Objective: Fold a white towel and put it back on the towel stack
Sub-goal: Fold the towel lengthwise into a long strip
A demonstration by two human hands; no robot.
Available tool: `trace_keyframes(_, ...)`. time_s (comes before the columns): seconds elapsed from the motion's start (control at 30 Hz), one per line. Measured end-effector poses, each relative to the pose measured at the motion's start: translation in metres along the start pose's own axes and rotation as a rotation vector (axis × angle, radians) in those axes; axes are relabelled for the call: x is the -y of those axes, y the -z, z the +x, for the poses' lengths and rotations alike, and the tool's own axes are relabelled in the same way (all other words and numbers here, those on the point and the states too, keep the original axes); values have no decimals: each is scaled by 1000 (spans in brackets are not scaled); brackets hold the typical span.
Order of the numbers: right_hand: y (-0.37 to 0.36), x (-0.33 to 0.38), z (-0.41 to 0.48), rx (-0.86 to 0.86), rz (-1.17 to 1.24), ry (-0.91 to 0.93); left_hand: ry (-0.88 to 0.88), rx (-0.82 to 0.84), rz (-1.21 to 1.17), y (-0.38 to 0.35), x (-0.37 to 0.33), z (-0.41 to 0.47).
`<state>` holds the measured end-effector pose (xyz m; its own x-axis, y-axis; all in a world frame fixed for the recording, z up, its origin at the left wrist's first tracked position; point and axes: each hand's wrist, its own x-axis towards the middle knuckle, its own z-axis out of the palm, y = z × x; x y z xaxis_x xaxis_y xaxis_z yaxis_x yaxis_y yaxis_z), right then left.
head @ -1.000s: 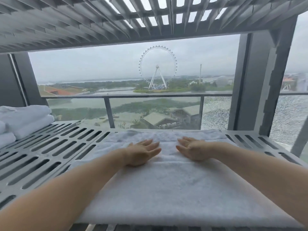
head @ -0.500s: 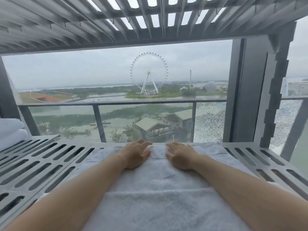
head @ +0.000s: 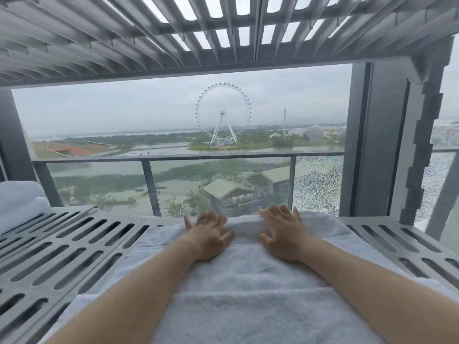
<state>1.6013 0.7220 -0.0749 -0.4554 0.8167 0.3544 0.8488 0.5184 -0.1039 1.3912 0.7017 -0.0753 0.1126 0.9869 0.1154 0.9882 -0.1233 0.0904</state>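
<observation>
So, biggest thing first: a grey metal shelf [head: 74, 256] with long slots cut through it runs the whole width, and a slatted panel [head: 99, 40] in the same grey hangs low overhead. Behind that there's a glass railing [head: 188, 157] and a far-off Ferris wheel [head: 223, 112] across the water. A thick grey post [head: 372, 140] stands at the shelf's right rear corner and blocks part of that view.

The white towel [head: 248, 294] lies spread flat over the middle of the shelf, from the near edge right up to the far edge, with a ridge running across it partway. It covers the slots underneath. The towel stack [head: 17, 202] sits at the shelf's left edge, well apart from the spread towel and mostly cut off by the frame, so only a couple of white layers show.

Both forearms reach out over the towel and hide a good chunk of it. The left hand [head: 211, 237] lies palm down near the towel's far edge, fingers spread wide, holding nothing. The right hand [head: 283, 234] is just beside it, also flat with its fingers fanned. Both sets of fingertips reach the far edge, but I can't tell if they hook over it.
</observation>
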Motion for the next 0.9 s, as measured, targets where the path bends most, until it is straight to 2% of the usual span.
trace_keyframes(0.13, 2, 3, -1, -77, -78, 30, -21, -89, 22, -1, 1, 1)
trace_keyframes(0.33, 10, 4, -6, -201, -175, 102, -114, -389, 119, 2, -4, -1)
trace_keyframes(0.43, 12, 5, -10, -232, -139, 112, -149, -460, 179, 3, -6, -3)
trace_keyframes(0.6, 18, 8, -17, -197, -121, 96, -160, -437, 269, 13, -3, -11)
trace_keyframes(0.8, 39, 9, -36, -238, -204, 267, -139, -392, 368, 35, 5, -49)
trace_keyframes(0.9, 51, 8, -56, -183, -234, 278, -151, -355, 386, 43, -3, -80)
